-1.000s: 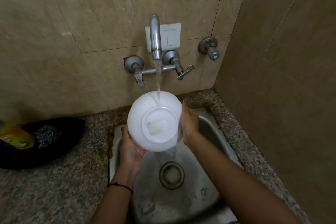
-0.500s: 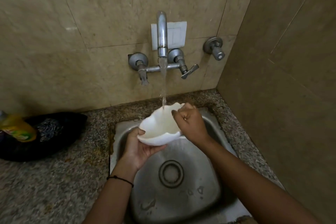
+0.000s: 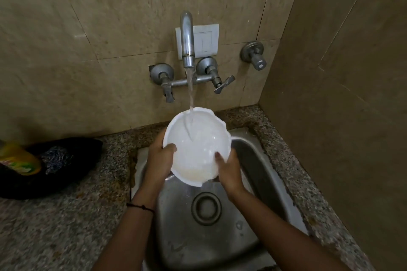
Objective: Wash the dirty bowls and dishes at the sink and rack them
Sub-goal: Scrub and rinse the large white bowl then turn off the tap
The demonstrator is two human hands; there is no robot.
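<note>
A white bowl (image 3: 196, 145) with a wavy rim is held over the steel sink (image 3: 259, 174), its inside tilted up towards me. Water from the wall tap (image 3: 187, 37) runs into it. My left hand (image 3: 160, 160) grips the bowl's left rim, thumb inside. On the lower right rim sits my right hand (image 3: 229, 171), its thumb also over the edge. A faint yellowish film lies near the bowl's lower inside edge.
The sink drain (image 3: 206, 208) lies below the bowl. On the granite counter (image 3: 66, 226) at left sits a black bag (image 3: 72, 174) with a scrubber and a yellow-green bottle (image 3: 17, 158). Tiled walls close off the back and right.
The bowl went from underside facing me under the stream to inside facing up. My right hand shifted from the far rim to the lower right rim.
</note>
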